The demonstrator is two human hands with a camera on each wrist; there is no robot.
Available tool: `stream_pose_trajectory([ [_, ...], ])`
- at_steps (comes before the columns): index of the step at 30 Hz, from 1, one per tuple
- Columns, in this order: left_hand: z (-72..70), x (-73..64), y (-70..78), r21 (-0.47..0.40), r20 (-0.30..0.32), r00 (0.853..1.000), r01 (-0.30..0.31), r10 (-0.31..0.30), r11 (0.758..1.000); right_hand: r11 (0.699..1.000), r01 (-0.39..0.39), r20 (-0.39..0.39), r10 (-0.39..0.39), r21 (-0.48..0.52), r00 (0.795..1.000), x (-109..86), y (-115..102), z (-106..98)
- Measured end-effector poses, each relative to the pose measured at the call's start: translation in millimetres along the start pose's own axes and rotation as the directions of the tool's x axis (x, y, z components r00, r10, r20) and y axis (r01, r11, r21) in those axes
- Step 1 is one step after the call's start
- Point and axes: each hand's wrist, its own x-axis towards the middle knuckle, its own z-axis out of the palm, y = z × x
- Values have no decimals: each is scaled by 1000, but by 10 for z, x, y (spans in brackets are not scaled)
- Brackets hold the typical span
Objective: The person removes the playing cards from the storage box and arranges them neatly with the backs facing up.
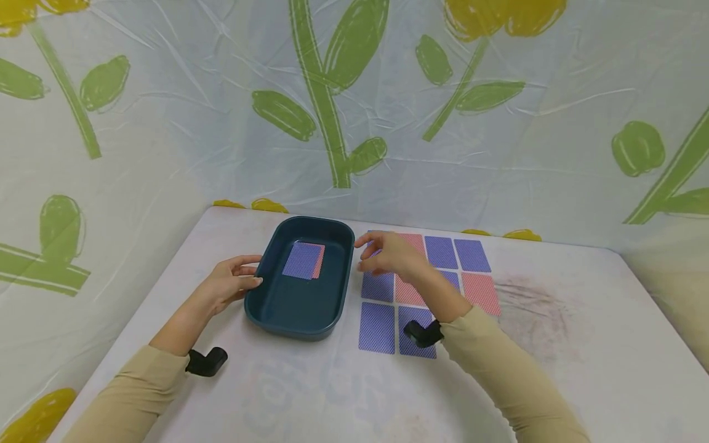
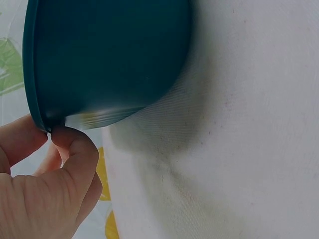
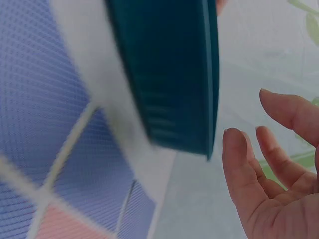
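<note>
A dark teal rectangular tub [image 1: 290,311] with rounded corners stands on the table. Inside it a blue-backed playing card [image 1: 301,261] overlaps a red-backed one [image 1: 319,264]. My left hand [image 1: 226,284] pinches the tub's left rim between thumb and fingers, clearly seen in the left wrist view. At the opposite rim hovers my right hand [image 1: 390,255], its fingers spread and slightly bent, holding nothing. The right wrist view shows a gap between its fingertips and the tub's wall [image 3: 169,74]. This hand and forearm partly cover the cards laid out beneath them.
Right of the tub, blue-backed cards [image 1: 378,327] and red-backed cards [image 1: 480,293] lie face down in rows on the white table [image 1: 554,369]. A flower-patterned sheet [image 1: 221,123] hangs behind the table's back edge. Black wrist cameras [image 1: 207,362] sit at both cuffs.
</note>
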Motion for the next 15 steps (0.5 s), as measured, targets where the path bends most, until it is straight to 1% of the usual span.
stream_pose_trajectory([
  [7,5,-8,4,-13,10,1000,-16,16,1000,997,28,70,-32,68,997,206,-251,148],
  [8,8,-7,7,-14,7,1000,-14,14,1000,997,23,75,-28,76,997,241,-273,168],
  [11,11,-12,15,-6,3,1000,-9,9,1000,990,-6,95,-8,142,995,362,-318,228],
  [15,17,-13,17,-3,6,1000,0,0,1000,968,-63,107,38,243,994,525,-344,310],
])
